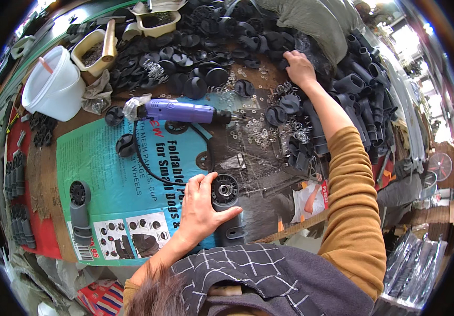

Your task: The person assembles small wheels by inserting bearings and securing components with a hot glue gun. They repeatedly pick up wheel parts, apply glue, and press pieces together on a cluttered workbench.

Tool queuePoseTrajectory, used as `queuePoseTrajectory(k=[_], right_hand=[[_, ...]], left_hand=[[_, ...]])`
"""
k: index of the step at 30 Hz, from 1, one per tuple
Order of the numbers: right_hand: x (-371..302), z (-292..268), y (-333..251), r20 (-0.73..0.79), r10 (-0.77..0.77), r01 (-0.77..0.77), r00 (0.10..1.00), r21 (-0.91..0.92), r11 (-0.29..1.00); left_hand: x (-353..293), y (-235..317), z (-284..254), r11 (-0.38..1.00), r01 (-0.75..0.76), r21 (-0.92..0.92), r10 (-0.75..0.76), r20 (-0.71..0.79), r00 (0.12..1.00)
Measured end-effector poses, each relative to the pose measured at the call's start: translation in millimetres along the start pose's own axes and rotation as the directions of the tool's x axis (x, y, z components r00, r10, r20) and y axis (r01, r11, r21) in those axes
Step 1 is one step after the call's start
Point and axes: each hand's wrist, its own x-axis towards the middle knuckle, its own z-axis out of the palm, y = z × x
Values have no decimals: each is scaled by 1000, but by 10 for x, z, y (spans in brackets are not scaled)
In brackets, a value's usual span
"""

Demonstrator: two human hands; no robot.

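Note:
My left hand [201, 209] is closed around a dark grey plastic joint piece [232, 225]. Its round toothed head faces up, with a metal spring [225, 189] seated in the middle. My right hand [300, 68] reaches to the far right, its bent fingers drawn together at a heap of black round plastic caps [277, 39]; whatever they grip there is hidden. A purple power screwdriver [185, 111] lies beyond the left hand, its bit pointing right toward scattered metal nuts [261, 134]. A similar grey joint piece [81, 208] lies at the left on a printed green-blue sheet [100, 158].
Behind the screwdriver, loose springs [156, 70] lie among the caps. At the far left stand a white bucket [53, 84] and a cream tub [91, 51] with a wooden-handled tool. Dark tubes [356, 84] are piled right of my right arm. A black cord [145, 171] curves over the sheet.

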Motion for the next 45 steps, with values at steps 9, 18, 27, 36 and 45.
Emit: queuePoseTrajectory(k=[9,18,27,36,45], right_hand=[[-1378,-1212,-1325,536,-106,-541,838,785,-304],[-2388,-1874,-2130,-52,-105,87,993,929,360],[-2759,-1337,-1726,255,108,-261,961,703,662],[-2527,-1484,-1924,42,-67,2,997,837,548],[-2365,-1398,-2145,145,-294,99,945,729,677]], left_hand=[[95,189,-256,906,-64,-418,-17,-187,982],[-176,378,-224,407,-60,-911,-81,-101,992],[-136,-30,-221,997,-78,5,78,-68,995],[-120,-154,-58,997,-67,41,68,-22,997],[-97,-188,-53,997,-64,-41,62,-63,996]])
